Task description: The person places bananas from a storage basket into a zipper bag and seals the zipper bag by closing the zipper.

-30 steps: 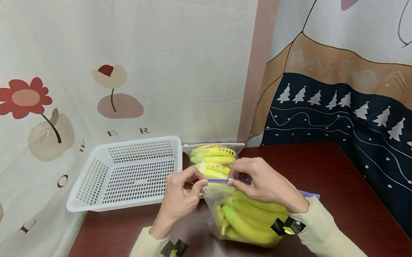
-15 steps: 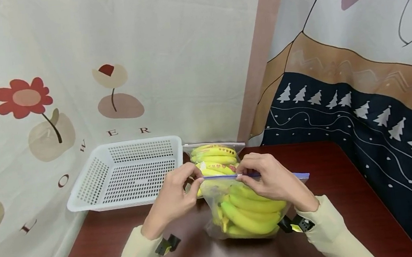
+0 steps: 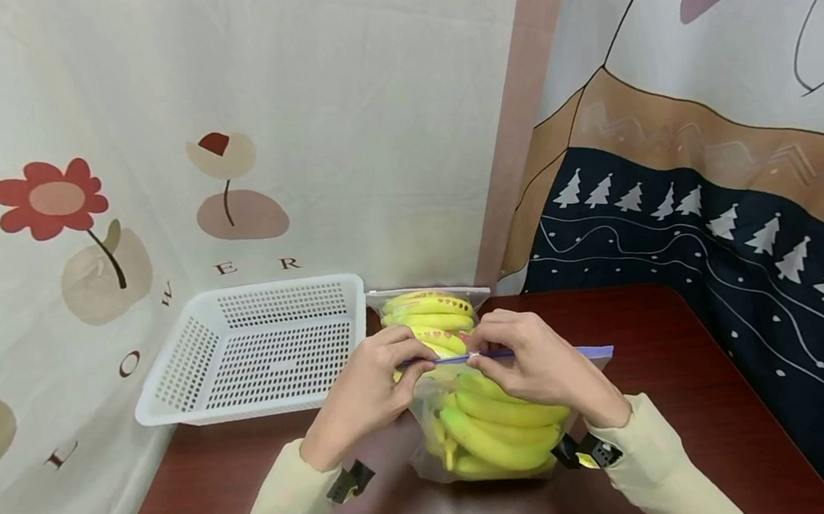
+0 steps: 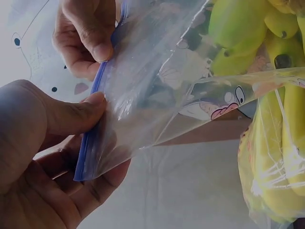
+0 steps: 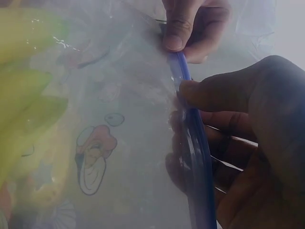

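Note:
A clear zip bag [image 3: 428, 406] with a blue zip strip [image 3: 595, 352] stands on the table, bananas [image 3: 502, 432] inside it. My left hand [image 3: 376, 382] pinches the strip near its left end between thumb and fingers. Just to the right, my right hand [image 3: 536, 361] pinches the same strip, and a small pale piece shows at its fingertips. In the left wrist view the bag's end corner pokes out past the left thumb, and the fingers lie behind the plastic. Printed cartoon figures on the bag show in the right wrist view.
Behind the held bag lies a second zip bag [image 3: 479, 292] of bananas, partly covered by the hands. A white perforated plastic basket [image 3: 254, 407] stands to its left. The dark red table [image 3: 670, 414] meets printed cloth hangings at the back and right.
My left hand has slid right, closer to the right hand. The right hand has shifted slightly right since the first frame, and the bag's strip now stretches straighter across.

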### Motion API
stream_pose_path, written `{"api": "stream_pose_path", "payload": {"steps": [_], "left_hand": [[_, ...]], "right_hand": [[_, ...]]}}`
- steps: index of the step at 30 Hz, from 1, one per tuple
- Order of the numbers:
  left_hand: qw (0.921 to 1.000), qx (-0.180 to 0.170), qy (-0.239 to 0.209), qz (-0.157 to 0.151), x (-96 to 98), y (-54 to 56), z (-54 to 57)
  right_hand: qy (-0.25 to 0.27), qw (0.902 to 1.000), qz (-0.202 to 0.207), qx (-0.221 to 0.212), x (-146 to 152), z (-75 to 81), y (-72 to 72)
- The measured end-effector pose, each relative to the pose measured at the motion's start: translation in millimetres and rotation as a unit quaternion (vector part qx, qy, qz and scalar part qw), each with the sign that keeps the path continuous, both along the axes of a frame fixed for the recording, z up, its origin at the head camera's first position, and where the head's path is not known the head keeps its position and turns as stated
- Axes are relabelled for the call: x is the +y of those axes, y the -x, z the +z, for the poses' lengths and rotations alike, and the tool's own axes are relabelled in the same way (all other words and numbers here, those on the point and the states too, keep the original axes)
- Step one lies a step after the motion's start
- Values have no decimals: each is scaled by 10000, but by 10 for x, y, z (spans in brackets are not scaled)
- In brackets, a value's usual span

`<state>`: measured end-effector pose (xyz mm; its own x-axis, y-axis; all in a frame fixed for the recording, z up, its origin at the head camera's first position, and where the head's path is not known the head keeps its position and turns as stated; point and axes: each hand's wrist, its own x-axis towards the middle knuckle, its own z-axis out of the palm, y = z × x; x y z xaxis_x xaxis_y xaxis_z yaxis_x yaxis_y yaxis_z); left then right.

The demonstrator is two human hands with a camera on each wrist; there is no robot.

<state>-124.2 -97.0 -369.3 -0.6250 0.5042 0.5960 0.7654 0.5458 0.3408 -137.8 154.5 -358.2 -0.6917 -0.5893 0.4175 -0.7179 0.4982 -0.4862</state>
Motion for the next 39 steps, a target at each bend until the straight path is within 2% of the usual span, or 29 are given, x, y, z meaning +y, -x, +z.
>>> {"api": "stream_pose_path", "payload": {"steps": [6,15,25,33,39], "left_hand": [[9993,-292,-233,-92,-5,-6,8],[9990,-293,-319,-86,-39,13,10],[9987,-329,-397,-42,-100,41,-37],[9976,-500,-488,-16,-171,37,-64],[9975,-503,-498,-15,-175,39,-76]], "right_hand": [[-42,10000,-64,38,22,7,-14],[36,9996,15,296,154,-5,20],[-20,9995,-128,275,300,-15,32],[-77,9996,-264,107,407,-19,34],[-110,9991,-419,-19,509,-38,27]]}}
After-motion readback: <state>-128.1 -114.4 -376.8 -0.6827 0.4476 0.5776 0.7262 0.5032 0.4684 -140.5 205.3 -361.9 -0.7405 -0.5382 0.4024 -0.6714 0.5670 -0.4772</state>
